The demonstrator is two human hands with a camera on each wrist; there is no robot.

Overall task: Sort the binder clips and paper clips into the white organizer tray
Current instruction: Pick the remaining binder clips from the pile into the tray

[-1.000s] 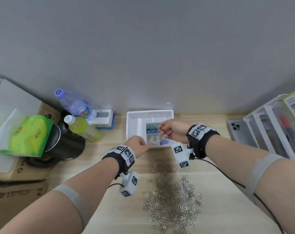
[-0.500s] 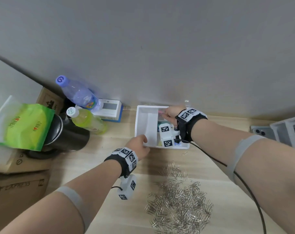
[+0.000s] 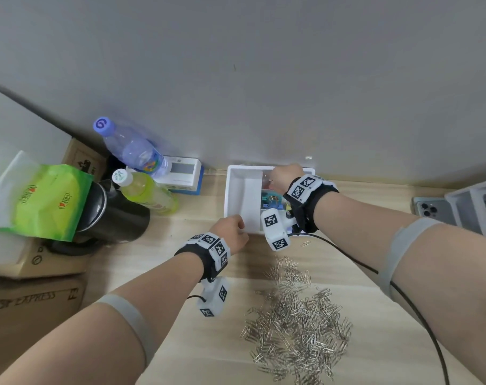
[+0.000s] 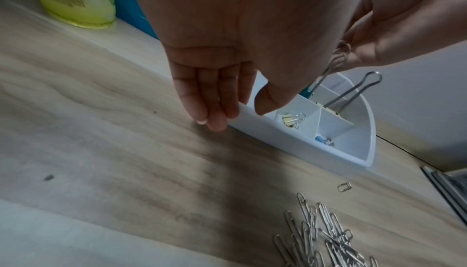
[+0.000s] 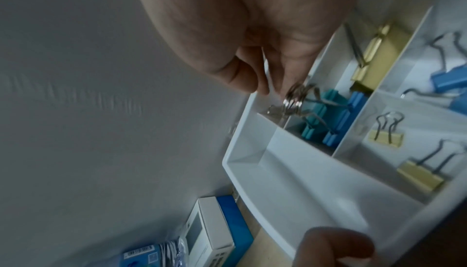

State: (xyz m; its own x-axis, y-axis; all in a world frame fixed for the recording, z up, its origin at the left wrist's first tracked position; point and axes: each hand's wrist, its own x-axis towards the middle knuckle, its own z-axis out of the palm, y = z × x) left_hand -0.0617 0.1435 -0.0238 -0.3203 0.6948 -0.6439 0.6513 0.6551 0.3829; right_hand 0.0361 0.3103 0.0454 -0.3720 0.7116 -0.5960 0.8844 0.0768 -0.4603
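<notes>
Several paper clips [image 5: 293, 101] are pinched in the right hand [image 3: 287, 176], fingertips pressed together on the small silver bunch, over the far end of the white organizer tray [image 3: 243, 195]; in the right wrist view they hang just above the far corner where the long left compartment meets the small ones, and which compartment they are meant for I cannot tell. The step in hand looks like dropping this bunch into the tray; the next move calls for loosening the pinch low over a compartment so the clips do not scatter, then going back to the big pile of paper clips [image 3: 297, 320] on the desk [image 3: 180, 343], which suggests most of the sorting remains. The left hand [image 3: 232, 232] steadies the tray, fingers straight against the outside of its near wall and thumb over the rim. Inside, the long left compartment appears bare; the small compartments hold binder clips [image 5: 326, 123]: teal and blue ones together, yellow ones in another, a gold one and blue ones further right. One stray paper clip [image 4: 344, 187] lies on the desk near the tray; bottles stand left of it.
</notes>
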